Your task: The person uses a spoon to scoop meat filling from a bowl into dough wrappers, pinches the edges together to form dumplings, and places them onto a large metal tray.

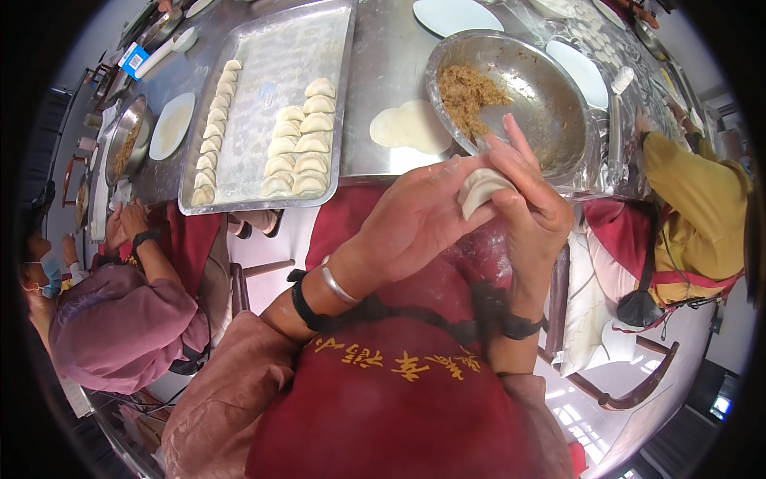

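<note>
Between my two hands is a folded dumpling, its pale dough bent into a half-moon. My left hand supports it from the left, with fingers under and behind it. My right hand grips its right side, the thumb pressed against the dough. Just beyond my fingers stands a steel bowl with brown minced filling heaped at its left side. Several round dough wrappers lie overlapping on the steel table, left of the bowl.
A floured metal tray at left carries rows of finished dumplings. White plates lie behind and right of the bowl. Co-workers sit close by: a mauve sleeve at left, a yellow sleeve at right. A second filling bowl stands far left.
</note>
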`<state>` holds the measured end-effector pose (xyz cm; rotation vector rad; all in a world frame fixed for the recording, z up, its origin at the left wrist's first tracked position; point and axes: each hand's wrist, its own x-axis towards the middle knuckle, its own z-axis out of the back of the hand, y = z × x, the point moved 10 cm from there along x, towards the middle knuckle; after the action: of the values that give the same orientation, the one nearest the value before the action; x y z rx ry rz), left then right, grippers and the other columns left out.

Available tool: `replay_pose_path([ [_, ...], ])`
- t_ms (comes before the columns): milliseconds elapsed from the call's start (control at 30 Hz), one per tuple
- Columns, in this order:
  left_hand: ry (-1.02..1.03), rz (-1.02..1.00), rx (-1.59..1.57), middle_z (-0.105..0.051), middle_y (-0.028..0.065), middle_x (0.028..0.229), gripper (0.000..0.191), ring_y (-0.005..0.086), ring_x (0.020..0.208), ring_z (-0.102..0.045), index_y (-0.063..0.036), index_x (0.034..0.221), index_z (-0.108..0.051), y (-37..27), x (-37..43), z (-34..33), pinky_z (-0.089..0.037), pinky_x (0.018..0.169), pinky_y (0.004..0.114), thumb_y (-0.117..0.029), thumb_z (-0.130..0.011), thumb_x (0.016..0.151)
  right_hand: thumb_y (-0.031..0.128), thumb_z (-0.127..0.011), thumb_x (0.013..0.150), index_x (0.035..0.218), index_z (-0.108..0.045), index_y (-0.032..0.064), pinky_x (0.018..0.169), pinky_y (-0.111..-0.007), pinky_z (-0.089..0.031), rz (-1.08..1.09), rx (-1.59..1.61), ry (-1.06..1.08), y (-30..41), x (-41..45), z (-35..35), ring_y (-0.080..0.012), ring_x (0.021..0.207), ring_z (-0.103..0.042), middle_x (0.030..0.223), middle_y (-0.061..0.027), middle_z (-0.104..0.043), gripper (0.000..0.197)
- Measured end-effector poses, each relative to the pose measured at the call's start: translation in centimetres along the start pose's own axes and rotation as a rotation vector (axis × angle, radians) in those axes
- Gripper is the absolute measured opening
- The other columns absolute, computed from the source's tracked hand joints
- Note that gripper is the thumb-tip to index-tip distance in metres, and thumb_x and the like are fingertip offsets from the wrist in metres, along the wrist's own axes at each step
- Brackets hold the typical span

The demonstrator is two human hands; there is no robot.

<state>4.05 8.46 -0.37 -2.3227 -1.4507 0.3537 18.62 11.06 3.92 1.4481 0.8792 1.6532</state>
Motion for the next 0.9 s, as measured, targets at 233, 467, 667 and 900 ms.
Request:
replay_pose_path([
  [233,-0.068,0.112,0.061,-0.057,0.021,0.181,0.059,0.0315,0.169,-0.056,0.0051,0.177,-0.05,0.5,-0.6,-0.3,-0.042,0.148,0.055,-0.037,-0.048,0.135,0.013,-0.096,0.098,0.117,-0.097,0.0042,0.143,-0.068,-0.038,0.132,-0.075,0.235,1.7,0.3,-0.8,-0.045,0.163,-0.068,0.138,-0.0172,-0.092,0.021],
  [467,-0.112,0.177,0.115,-0.061,0.0198,0.176,0.057,0.0293,0.165,-0.061,0.002,0.174,-0.053,0.8,-0.5,0.8,-0.048,0.144,0.054,-0.039,-0.047,0.135,0.014,-0.097,0.097,0.112,-0.096,0.0042,0.143,-0.067,-0.039,0.085,-0.101,0.263,1.3,0.5,-1.1,-0.0455,0.159,-0.072,0.131,-0.0143,-0.094,0.018],
  [667,-0.089,0.109,0.091,-0.067,0.0191,0.168,0.052,0.0307,0.156,-0.068,0.0019,0.167,-0.059,0.9,0.0,1.0,-0.059,0.131,0.054,-0.038,-0.047,0.136,0.004,-0.092,0.103,0.12,-0.095,0.0014,0.139,-0.064,-0.046,0.065,-0.074,0.086,1.2,-0.3,-0.6,-0.0442,0.161,-0.069,0.133,-0.0171,-0.093,0.018],
  [900,-0.029,-0.028,0.468,-0.071,0.0206,0.165,0.058,0.0333,0.151,-0.074,0.0069,0.175,-0.053,-0.3,-0.6,0.6,-0.061,0.128,0.053,-0.036,-0.049,0.135,-0.003,-0.088,0.104,0.116,-0.094,-0.0001,0.139,-0.064,-0.047,-0.007,-0.019,-0.184,-0.2,-1.2,-0.3,-0.0423,0.151,-0.077,0.128,-0.0171,-0.094,0.014],
])
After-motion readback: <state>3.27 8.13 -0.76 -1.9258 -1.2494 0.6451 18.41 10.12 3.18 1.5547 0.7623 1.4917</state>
